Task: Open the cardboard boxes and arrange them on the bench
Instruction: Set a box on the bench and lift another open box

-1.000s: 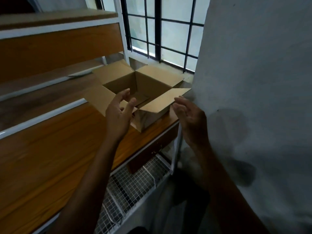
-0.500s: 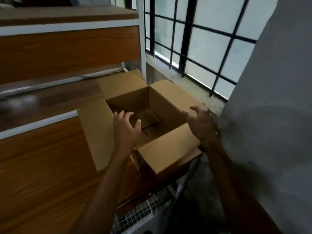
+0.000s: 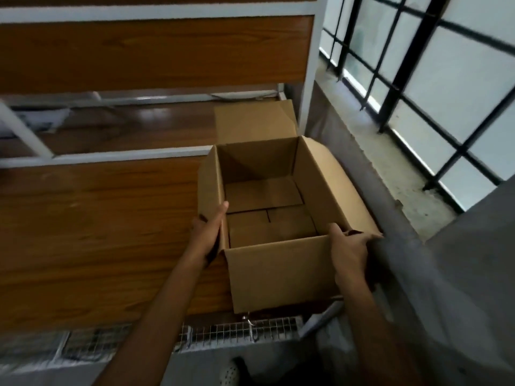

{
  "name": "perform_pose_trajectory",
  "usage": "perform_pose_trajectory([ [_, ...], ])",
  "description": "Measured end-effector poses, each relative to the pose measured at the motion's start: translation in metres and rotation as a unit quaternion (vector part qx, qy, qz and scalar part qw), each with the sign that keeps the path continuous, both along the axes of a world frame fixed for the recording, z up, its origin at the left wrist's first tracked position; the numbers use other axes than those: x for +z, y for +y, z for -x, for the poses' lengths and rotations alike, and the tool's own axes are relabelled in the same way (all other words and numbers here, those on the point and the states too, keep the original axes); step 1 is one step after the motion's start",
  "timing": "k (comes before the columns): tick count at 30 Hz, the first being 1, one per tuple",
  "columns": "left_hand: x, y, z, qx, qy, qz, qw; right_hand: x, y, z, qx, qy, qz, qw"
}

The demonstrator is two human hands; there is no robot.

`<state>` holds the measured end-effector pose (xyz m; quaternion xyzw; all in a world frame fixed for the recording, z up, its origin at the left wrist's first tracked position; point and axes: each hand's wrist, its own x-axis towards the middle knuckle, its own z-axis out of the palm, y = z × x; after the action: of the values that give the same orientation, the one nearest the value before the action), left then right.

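One brown cardboard box [image 3: 278, 271] stands open and empty on the right end of the wooden bench [image 3: 97, 224], its near corner past the bench's front edge. Its flaps are folded outward; the far flap stands upright. My left hand [image 3: 209, 235] grips the box's left wall, thumb inside and fingers outside. My right hand [image 3: 348, 249] grips the near right corner, thumb over the rim. The box floor shows its folded bottom flaps.
A grey wall [image 3: 459, 274] and concrete sill [image 3: 390, 162] with a barred window [image 3: 418, 73] close in right of the box. Wooden panels in a white frame [image 3: 156, 51] rise behind the bench. A wire mesh shelf [image 3: 237, 330] runs below the bench's front edge.
My view has swung over the box. Both hands went from hovering at the flaps to gripping the box's sides, and the side flaps now lie folded down outside.
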<state>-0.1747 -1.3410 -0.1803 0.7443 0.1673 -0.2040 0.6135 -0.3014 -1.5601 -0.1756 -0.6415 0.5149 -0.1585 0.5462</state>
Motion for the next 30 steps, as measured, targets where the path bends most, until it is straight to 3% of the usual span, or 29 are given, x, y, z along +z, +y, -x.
perform_pose_trajectory([
  [6, -0.007, 0.022, 0.037, 0.034, -0.001, -0.093, 0.995, -0.001, -0.022, -0.004, 0.08, -0.033, -0.1, 0.991],
  [9, -0.005, 0.031, 0.065, 0.113, 0.002, -0.039, 0.993, 0.0, -0.012, -0.007, 0.163, -0.02, -0.137, 0.977],
  [13, 0.001, 0.069, 0.083, 0.177, 0.025, 0.067, 0.982, 0.001, 0.029, -0.014, 0.215, -0.037, -0.119, 0.969],
  [22, 0.014, 0.268, 0.127, 0.367, -0.05, 0.141, 0.918, 0.017, 0.23, -0.034, 0.302, -0.075, -0.196, 0.93],
  [30, 0.075, 0.485, 0.168, 0.423, -0.17, 0.173, 0.873, 0.069, 0.461, -0.066, 0.473, -0.096, -0.183, 0.857],
])
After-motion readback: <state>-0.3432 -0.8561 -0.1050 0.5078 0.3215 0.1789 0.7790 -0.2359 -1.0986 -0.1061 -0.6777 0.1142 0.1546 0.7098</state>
